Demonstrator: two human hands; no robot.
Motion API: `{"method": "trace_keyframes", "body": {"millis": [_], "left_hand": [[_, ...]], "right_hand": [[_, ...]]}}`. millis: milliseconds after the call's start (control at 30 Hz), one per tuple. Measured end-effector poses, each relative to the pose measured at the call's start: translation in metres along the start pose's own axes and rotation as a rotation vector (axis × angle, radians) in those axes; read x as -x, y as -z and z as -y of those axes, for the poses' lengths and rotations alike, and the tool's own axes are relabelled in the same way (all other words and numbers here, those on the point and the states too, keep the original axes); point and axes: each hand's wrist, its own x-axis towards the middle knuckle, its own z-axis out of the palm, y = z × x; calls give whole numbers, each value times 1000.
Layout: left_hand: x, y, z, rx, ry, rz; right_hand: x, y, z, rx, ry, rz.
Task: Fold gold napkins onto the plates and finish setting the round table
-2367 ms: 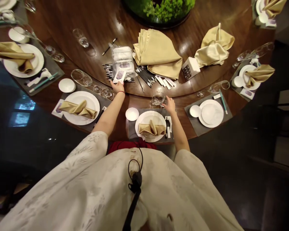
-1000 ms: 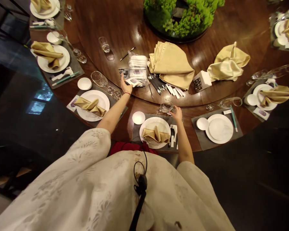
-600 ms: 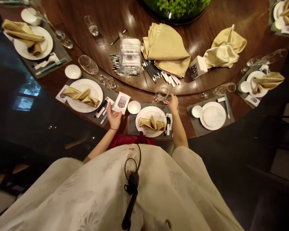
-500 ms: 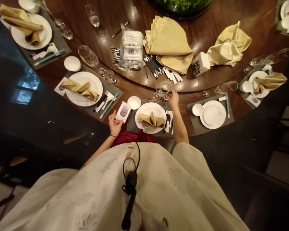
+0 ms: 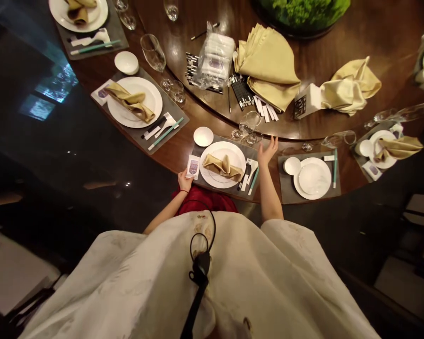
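A white rectangular packet with purple print (image 5: 193, 167) is pinched in the narrowed fingers of the left hand (image 5: 185, 181), at the left edge of a grey rectangular placemat (image 5: 252, 153), beside a round white plate (image 5: 221, 147); the right hand (image 5: 268, 150), fingers spread wide, is just beside clear stemmed glasses (image 5: 253, 118) on the dark wooden bench (image 5: 182, 146).

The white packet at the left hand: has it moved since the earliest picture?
Yes. Against the middle plate, the white packet came down the view, from beyond that plate to its left side, held by the left hand.
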Motion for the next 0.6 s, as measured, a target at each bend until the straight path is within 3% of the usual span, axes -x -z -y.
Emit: {"method": "trace_keyframes", "body": {"millis": [333, 500, 600], "left_hand": [[-8, 5, -13, -133, -58, 60], [-14, 18, -18, -269, -126, 140], [3, 20, -12, -268, -163, 111]], "right_hand": [[83, 38, -68, 26, -78, 40], [72, 48, -72, 54, -21, 140], [50, 52, -61, 41, 47, 194]]}}
